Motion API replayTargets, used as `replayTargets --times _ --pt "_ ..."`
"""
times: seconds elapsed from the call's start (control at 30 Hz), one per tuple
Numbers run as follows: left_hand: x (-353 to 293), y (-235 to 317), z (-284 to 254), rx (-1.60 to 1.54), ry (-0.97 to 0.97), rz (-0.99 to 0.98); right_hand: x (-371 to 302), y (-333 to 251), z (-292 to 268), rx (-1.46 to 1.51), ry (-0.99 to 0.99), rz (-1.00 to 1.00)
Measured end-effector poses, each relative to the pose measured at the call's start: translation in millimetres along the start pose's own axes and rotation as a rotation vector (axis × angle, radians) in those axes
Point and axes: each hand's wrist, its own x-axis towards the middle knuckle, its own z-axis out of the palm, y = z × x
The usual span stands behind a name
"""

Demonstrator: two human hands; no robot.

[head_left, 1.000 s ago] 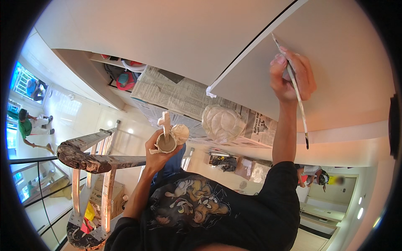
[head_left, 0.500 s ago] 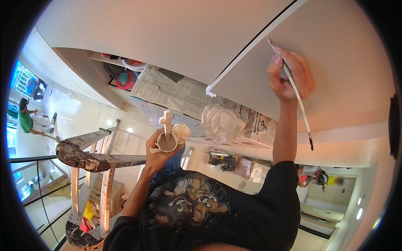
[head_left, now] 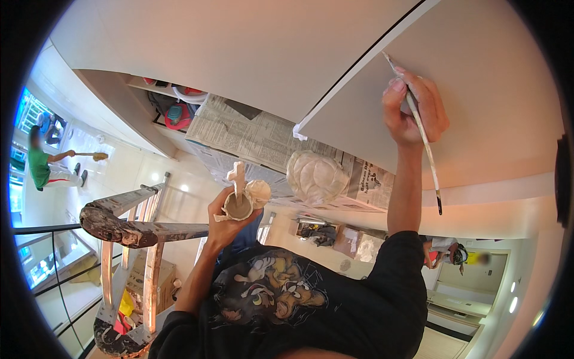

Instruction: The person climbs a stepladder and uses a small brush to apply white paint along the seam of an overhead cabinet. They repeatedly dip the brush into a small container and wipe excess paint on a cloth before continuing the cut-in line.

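Observation:
My right hand (head_left: pixel 415 110) grips a thin, paint-flecked paintbrush (head_left: pixel 426 137) with a dark end. Its tip is at the beige panel (head_left: pixel 484 96), just beside a white strip (head_left: pixel 365 64) that runs along a dark gap; whether it touches cannot be told. Lower and to the left, my left hand (head_left: pixel 222 226) is closed around a small cup (head_left: pixel 238 207) of greyish-beige paint. A pale, coated stick (head_left: pixel 238 173) stands up at the cup's far rim. Beside it, a crumpled pale lump (head_left: pixel 258 192) sits against the rim.
Newspaper (head_left: pixel 245 128) covers a ledge, with a pale bundled sheet (head_left: pixel 317 176) on it. A paint-stained stepladder (head_left: pixel 122 222) stands at left. An open shelf holds a red bag (head_left: pixel 177 115). A person in green (head_left: pixel 40 164) holds a broom (head_left: pixel 98 157); others are at far left and right.
The paintbrush has shifted only slightly at the panel, and my left hand stays nearly still. At far left the person in green has straightened and raised the broom.

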Motion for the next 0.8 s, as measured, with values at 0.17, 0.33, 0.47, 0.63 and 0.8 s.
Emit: replayTargets --times 0.17,0.33,0.47,0.63,0.8 --pt "-1.7 -1.2 -3.4 0.021 -0.047 -0.045 -3.3 0.9 1.5 -0.013 0.055 0.066" --pt "-2.2 -1.7 -4.0 0.006 -0.046 -0.04 -4.6 2.9 2.1 0.004 0.049 0.046" --pt "-2.5 -1.8 -4.1 0.008 -0.048 -0.044 -5.0 2.7 2.7 -0.007 0.08 0.077" --pt "-2.9 -1.7 -4.8 0.006 -0.049 -0.037 -3.3 1.7 1.9 0.02 0.046 0.05" --pt "-3.0 -1.2 -4.4 -0.003 -0.056 -0.026 -2.6 1.6 4.2 0.022 0.1 0.084"
